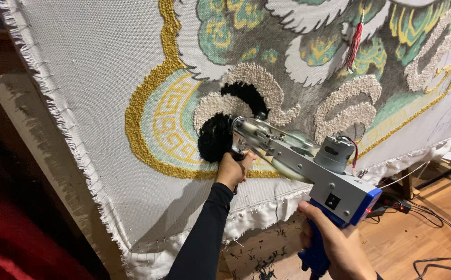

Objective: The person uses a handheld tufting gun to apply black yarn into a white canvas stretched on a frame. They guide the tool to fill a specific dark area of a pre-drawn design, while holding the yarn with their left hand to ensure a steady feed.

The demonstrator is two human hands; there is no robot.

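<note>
Cloth fills the view, stretched on a frame so it stays taut — part printed, part tufted in gold, cream and black. The tufting gun presses its nose against a black patch, held two-handed, likely for steadiness. Right hand is clamped round the blue grip; left hand is closed on the front handle, just beside the cloth.
</note>
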